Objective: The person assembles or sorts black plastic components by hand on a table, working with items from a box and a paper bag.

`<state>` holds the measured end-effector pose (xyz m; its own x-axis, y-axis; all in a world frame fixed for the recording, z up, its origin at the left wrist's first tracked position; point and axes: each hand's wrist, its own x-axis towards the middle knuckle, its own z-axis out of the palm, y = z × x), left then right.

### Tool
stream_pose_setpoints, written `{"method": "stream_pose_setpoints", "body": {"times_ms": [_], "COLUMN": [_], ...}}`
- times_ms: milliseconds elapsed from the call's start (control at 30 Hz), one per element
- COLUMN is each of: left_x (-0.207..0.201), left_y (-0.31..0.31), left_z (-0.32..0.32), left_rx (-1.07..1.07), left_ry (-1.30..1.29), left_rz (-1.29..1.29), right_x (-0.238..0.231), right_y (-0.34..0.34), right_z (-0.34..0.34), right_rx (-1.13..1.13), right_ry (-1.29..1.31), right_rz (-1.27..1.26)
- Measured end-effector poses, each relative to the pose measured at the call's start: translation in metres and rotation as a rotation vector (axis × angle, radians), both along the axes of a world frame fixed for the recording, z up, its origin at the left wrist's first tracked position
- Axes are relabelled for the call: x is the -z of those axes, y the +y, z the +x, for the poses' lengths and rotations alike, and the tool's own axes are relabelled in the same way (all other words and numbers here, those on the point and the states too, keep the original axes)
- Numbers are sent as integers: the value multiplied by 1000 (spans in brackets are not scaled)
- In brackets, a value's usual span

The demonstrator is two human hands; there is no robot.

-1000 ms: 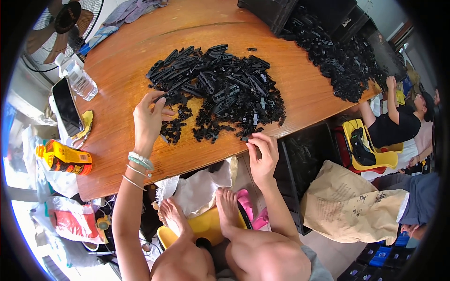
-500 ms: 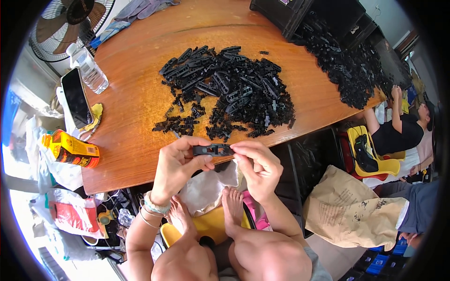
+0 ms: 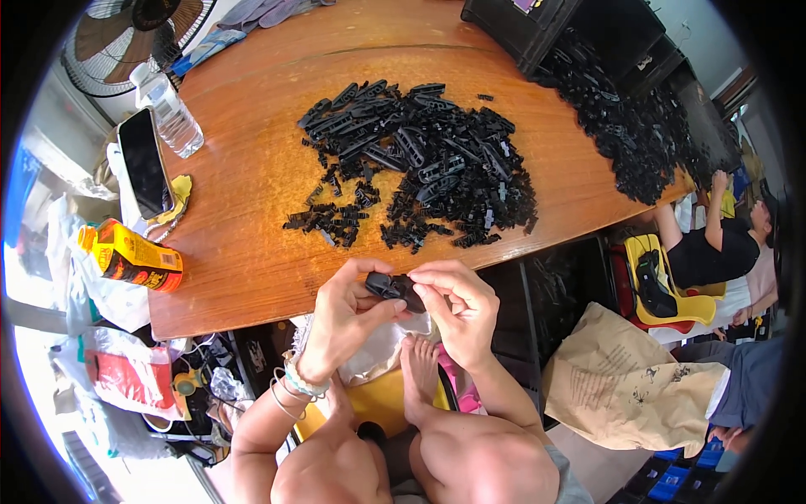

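Observation:
A black plastic part (image 3: 391,287) is held up between my hands, just off the table's near edge. My left hand (image 3: 346,312) grips its left side, fingers behind and thumb below. The fingertips of my right hand (image 3: 458,304) are pinched together at the part's right end; whether a smaller piece is between them is hidden. Beyond my hands, a pile of black plastic parts (image 3: 437,151) covers the middle of the wooden table (image 3: 243,168), long slotted pieces at the back and small clip-like ones nearer.
To the left stand a yellow-orange bottle (image 3: 134,256), a propped phone (image 3: 144,164), a clear bottle (image 3: 172,118) and a fan (image 3: 138,38). A black bin (image 3: 537,42) spills more parts at far right. A paper bag (image 3: 625,378) sits right of my legs; another person (image 3: 714,235) works beyond.
The black part has tilted from nearly level and turned in my fingers. Both hands are slightly lower, and my left hand has shifted right, closer to the right one.

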<state>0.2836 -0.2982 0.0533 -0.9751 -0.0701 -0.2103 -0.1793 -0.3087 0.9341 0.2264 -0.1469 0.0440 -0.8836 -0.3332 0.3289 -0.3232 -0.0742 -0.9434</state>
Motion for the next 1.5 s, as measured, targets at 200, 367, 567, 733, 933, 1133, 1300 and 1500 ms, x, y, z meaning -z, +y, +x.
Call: {"method": "stream_pose_setpoints", "body": {"times_ms": [200, 367, 567, 733, 933, 1133, 1300, 1500], "left_x": [-2, 3, 8, -4, 3, -5, 17, 14], "left_y": [1, 1, 3, 0, 21, 5, -18, -26], "left_z": [2, 3, 4, -15, -22, -86, -167, -149], "left_rx": [-42, -83, -23, 110, 79, -88, -112, -382], "left_ry": [9, 52, 130, 197, 147, 383, 739, 680], "left_rz": [0, -53, -182, -348, -317, -1214, -1691, -1335], "right_x": [0, 2, 11, 27, 30, 30, 40, 56], "right_y": [1, 7, 19, 25, 34, 52, 42, 73], "right_z": [-1, -6, -2, 0, -2, -14, -17, -73], "right_rx": [89, -11, -163, -104, 5, -460, -153, 527], "right_ry": [472, 464, -146, -214, -205, -711, -68, 501], "right_rz": [234, 275, 228, 148, 79, 361, 169, 575]}}
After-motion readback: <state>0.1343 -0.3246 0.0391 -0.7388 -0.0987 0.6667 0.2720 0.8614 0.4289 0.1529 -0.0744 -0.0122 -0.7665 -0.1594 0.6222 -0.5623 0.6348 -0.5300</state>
